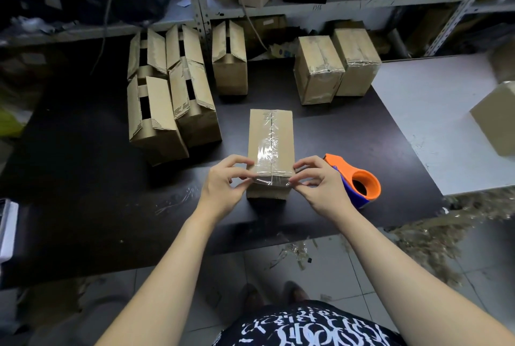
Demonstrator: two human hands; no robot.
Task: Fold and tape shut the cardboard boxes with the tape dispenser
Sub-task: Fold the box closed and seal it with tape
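Sealing step, listed. Table (83,178): dark. Cardboard box (271,128): centre, near edge, top seam taped. Tape dispenser (362,184): lying just right of box. Left hand (223,181), right hand (320,181): fingers pinching tape end (271,180) at near corners; advise pressing it flat downward, wrinkle-free.

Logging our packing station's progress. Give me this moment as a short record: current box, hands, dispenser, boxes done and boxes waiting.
current box: cardboard box, flaps closed, tape along its top seam
tape strip: lies across the box's near edge
left hand: pinches the strip's left end
right hand: pinches the strip's right end
tape dispenser: set down right of the box, unheld
open boxes: five, back left
taped boxes: two, back right
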